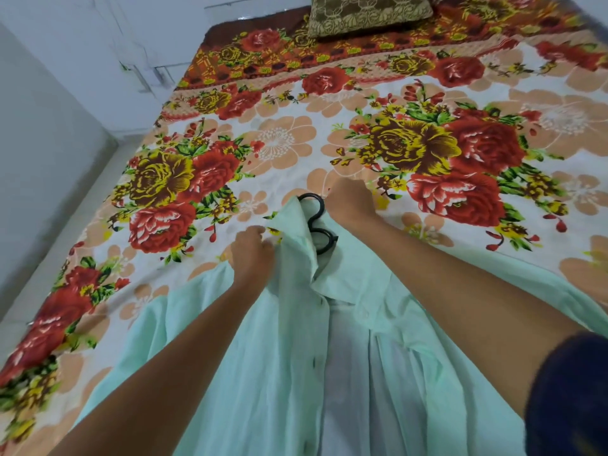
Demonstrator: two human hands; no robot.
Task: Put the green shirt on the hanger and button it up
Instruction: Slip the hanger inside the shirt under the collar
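Green shirt [289, 357]: pale mint, lying front-up on the bed [329, 153] nearest the camera, collar pointing away. Placket open down the middle; front panels spread apart, white inner cloth showing between. No button appears fastened, so the buttoning looks not yet begun.

Hanger [317, 222]: black, its looped hook poking out past the collar; the shoulders are hidden under the cloth. Judged to be lying inside the shirt, or partly so, with the neck area being seated around it.

Left hand [251, 255]: fingers curled, pinching the shirt's left shoulder and collar edge, likely to draw the cloth over the hanger's arm.

Right hand [348, 202]: closed at the collar just beside the hook, knuckles toward the camera. It probably steadies the collar or the hanger; which one it grips cannot be told.

Bed: covered with a floral sheet of red and yellow roses; a brown patterned pillow [368, 13] at the far end, well apart from the shirt.
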